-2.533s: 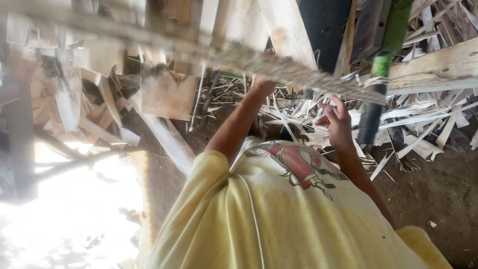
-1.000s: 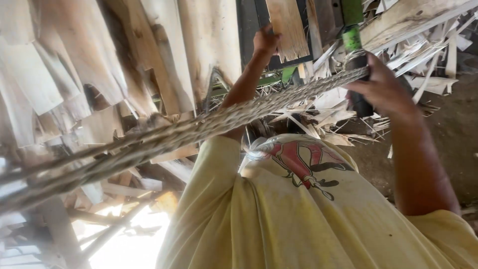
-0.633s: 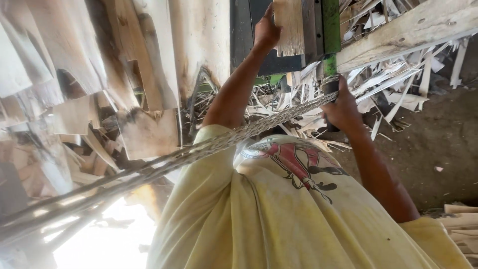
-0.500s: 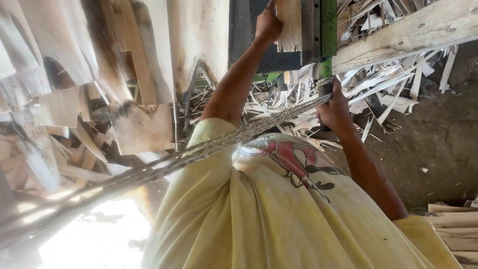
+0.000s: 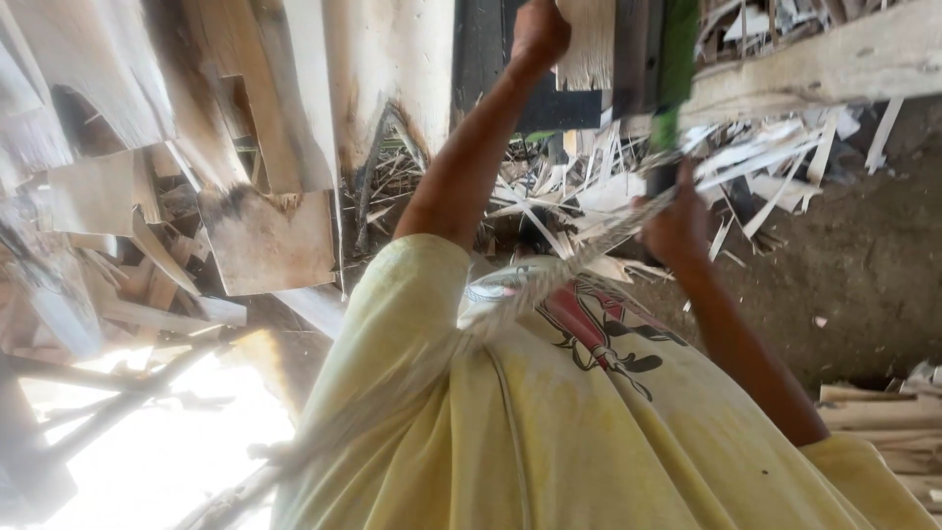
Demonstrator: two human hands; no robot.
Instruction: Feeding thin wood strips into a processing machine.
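Note:
My left hand (image 5: 540, 31) is raised at the top of the view, closed on the lower edge of a pale, splintered piece of wood veneer (image 5: 587, 44). My right hand (image 5: 675, 228) is lower and to the right, shut on one end of a long thin wooden strip (image 5: 549, 280). The strip is motion-blurred and runs down to the left across my yellow shirt (image 5: 549, 432). A green and black machine part (image 5: 677, 69) stands between my two hands.
Broad veneer sheets (image 5: 265, 236) hang and lean at the left. A heap of pale wood slivers (image 5: 756, 167) lies behind my hands on a dirt floor (image 5: 863, 275). A thick wooden beam (image 5: 834, 59) crosses the top right. Stacked strips (image 5: 883, 422) lie at the right edge.
The long strip in my right hand has swung down closer to my chest. My left hand has stayed up on the veneer piece. The view has shifted slightly.

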